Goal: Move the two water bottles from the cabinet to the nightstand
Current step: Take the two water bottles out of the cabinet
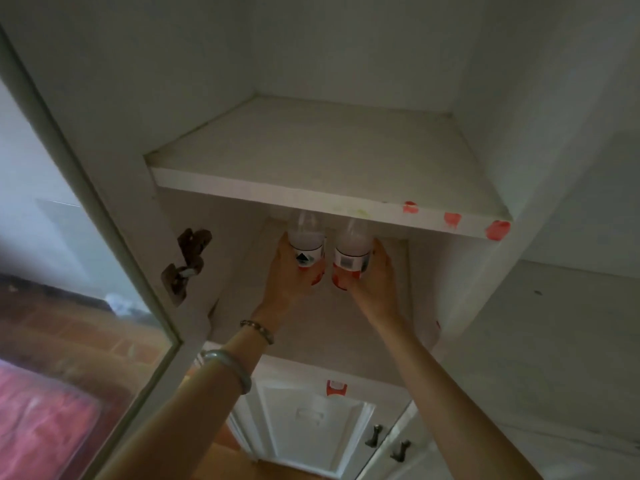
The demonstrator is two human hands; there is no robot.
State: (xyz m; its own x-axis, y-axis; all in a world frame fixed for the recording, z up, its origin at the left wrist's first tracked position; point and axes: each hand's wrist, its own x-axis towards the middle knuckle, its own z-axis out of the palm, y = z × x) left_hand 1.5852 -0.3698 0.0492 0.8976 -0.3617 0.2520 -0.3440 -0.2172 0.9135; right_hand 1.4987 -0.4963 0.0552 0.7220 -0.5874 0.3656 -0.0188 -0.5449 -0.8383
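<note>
Two clear water bottles with white and red labels stand side by side on the lower shelf of a white cabinet [460, 292]. My left hand [291, 282] is wrapped around the left bottle [306, 242]. My right hand [375, 278] is wrapped around the right bottle [353, 249]. Both bottles are upright, and their tops are hidden behind the front edge of the upper shelf [311, 195]. The nightstand is not in view.
The cabinet's glass door [79, 258] stands open at my left, with a brown hinge [188, 261] on the frame. Red stickers mark the upper shelf's edge. Below are white cabinet doors with dark handles [388, 441]. A red rug and brick floor show through the glass.
</note>
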